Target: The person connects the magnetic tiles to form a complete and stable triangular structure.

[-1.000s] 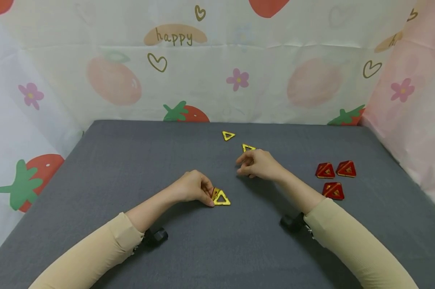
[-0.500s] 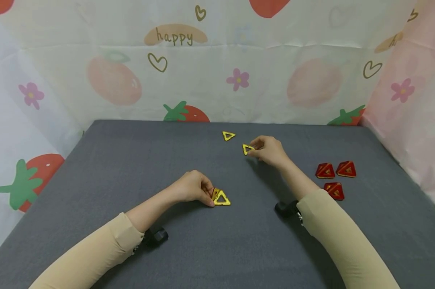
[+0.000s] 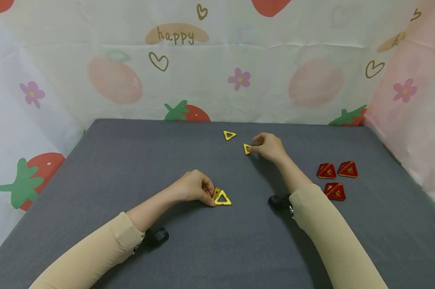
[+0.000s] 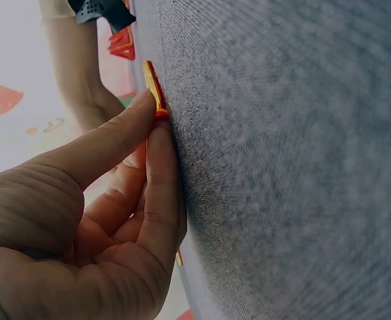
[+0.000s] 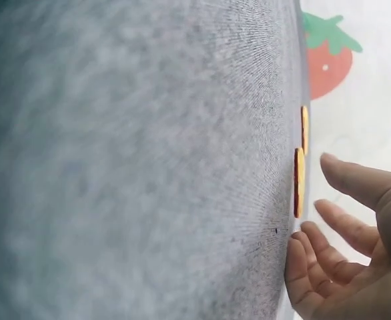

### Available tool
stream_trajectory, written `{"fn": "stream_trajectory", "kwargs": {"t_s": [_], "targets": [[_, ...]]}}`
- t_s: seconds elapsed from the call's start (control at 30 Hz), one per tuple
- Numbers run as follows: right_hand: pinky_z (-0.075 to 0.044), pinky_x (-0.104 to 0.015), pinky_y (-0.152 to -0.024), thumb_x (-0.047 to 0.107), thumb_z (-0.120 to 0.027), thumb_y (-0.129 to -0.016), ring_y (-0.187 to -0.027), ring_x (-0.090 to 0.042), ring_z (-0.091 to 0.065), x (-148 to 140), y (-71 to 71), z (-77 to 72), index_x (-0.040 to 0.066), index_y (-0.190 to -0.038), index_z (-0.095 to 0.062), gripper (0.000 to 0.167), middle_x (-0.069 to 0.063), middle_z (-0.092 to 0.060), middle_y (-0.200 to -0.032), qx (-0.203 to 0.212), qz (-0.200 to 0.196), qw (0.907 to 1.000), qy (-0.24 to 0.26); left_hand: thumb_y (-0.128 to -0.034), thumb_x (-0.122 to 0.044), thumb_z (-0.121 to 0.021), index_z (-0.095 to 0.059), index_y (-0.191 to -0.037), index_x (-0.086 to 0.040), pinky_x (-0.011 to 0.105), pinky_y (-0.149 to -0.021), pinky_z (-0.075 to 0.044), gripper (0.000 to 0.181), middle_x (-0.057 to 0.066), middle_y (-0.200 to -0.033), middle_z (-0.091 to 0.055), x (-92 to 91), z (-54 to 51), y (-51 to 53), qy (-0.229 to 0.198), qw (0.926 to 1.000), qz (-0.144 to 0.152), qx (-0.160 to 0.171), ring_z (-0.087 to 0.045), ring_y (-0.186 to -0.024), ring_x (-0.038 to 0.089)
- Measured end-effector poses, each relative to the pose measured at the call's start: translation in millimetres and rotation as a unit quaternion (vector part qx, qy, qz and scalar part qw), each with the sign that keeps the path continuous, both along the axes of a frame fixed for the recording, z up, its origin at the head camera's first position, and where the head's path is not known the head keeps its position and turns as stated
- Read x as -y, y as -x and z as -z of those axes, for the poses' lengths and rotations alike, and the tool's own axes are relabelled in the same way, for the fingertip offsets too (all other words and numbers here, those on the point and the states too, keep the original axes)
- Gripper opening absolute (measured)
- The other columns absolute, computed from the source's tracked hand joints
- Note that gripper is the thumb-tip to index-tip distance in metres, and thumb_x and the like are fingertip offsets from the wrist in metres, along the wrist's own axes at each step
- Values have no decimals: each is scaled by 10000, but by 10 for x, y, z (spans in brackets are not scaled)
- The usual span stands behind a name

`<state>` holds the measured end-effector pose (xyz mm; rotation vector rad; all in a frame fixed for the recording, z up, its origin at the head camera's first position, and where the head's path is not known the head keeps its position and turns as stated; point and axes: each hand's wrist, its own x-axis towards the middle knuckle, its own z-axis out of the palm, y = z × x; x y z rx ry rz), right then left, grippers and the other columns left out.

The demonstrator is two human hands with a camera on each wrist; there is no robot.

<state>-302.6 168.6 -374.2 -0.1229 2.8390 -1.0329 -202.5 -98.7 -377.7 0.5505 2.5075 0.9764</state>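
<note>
My left hand (image 3: 193, 186) pinches the left edge of yellow triangular tiles between thumb and fingers. One yellow triangle (image 3: 222, 198) lies flat with a hollow centre, and a second yellow piece (image 3: 216, 192) shows just behind it. In the left wrist view, thumb and forefinger meet on a yellow-and-red tile (image 4: 154, 87) close to the cloth. My right hand (image 3: 269, 147) is held beside another yellow triangle (image 3: 246, 149), its thumb overlapping that tile in the head view. From the right wrist, thumb and fingers are spread apart, and the nearer tile (image 5: 299, 183) lies beyond them.
A further yellow triangle (image 3: 229, 135) lies near the table's back edge. Three red triangular pieces (image 3: 326, 171) sit at the right, near the right sleeve. Grey cloth (image 3: 148, 160) covers the table, and a printed curtain (image 3: 210, 80) rises behind it.
My right hand has moved back and slightly right, from in front of the yellow triangle to its right side. The left hand and its tiles stay in place.
</note>
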Motion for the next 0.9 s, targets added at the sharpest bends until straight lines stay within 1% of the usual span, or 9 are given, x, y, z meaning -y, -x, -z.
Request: {"fn": "stream_trajectory", "kwargs": {"t_s": [0.1,0.27,0.43,0.6,0.77,0.9], "targets": [[-484,-498,-998,325,-710,-904,-1206,-382,-562,9,16,10,41,-1310,-580,512,-203,-588,-1340,0,-51,9999,-161,-702,-176,-893,-742,-789,-121,213,-611,-435,183,-46,-708,-707,1,-3,0,3,10000,4,-2,-562,-639,52],[-460,-495,-1032,339,-735,-884,-1205,-367,-572,44,34,30,24,-1276,-610,518,-202,-613,-1315,-120,-208,9986,-464,-706,-168,-890,-740,-794,-114,215,-609,-433,182,-44,-712,-703,7,-2,4,-5,10000,-12,44,-558,-642,57],[-465,-493,-1034,288,-718,-905,-1217,-371,-570,52,16,43,-1,-1282,-604,489,-215,-613,-1318,-136,-282,9980,-555,-706,-167,-890,-744,-806,-114,217,-605,-436,184,-36,-721,-711,12,8,7,-21,10000,-6,67,-564,-644,60],[-479,-487,-1001,267,-713,-911,-1186,-375,-577,58,7,51,-9,-1270,-601,466,-222,-613,-1299,-152,-236,9977,-615,-712,-157,-886,-744,-809,-109,216,-601,-434,179,-30,-727,-715,12,12,4,-56,9999,2,84,-562,-643,59],[-490,-471,-953,250,-730,-895,-1134,-364,-571,50,-1,55,6,-1218,-576,432,-209,-596,-1272,-6,-25,9994,-357,-712,-155,-885,-746,-810,-109,216,-597,-431,176,-30,-727,-714,6,9,0,-45,10000,-7,75,-558,-640,59],[-502,-422,-880,212,-711,-912,-1053,-331,-586,33,1,73,24,-1155,-588,331,-189,-612,-1211,-9,101,9999,-104,-710,-158,-887,-749,-816,-109,215,-603,-436,181,-30,-729,-716,-1,1,-4,-46,10000,-15,76,-562,-643,58]]}}
